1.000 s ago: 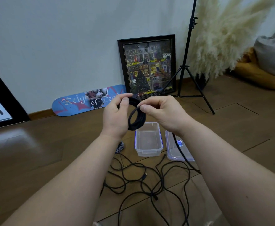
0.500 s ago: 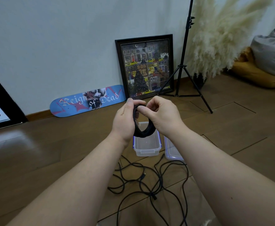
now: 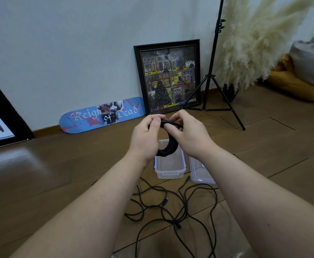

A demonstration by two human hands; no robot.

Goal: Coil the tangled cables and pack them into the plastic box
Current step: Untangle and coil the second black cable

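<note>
While you are pinching coiled cable [image 3: 168, 148] with left hand [image 3: 145, 135] and right hand [image 3: 187, 135] above plastic box [image 3: 170, 167]: light, springy; keep grip at crossing.

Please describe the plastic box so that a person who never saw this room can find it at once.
Start at the framed painting leaning on the wall and come forward along the wooden floor. The plastic box stands there, clear, open and empty, with blue clips. Unlike the flat lid beside it, it has deep walls.

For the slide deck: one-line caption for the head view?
Both hands hold a coiled black cable above the open plastic box.
</note>
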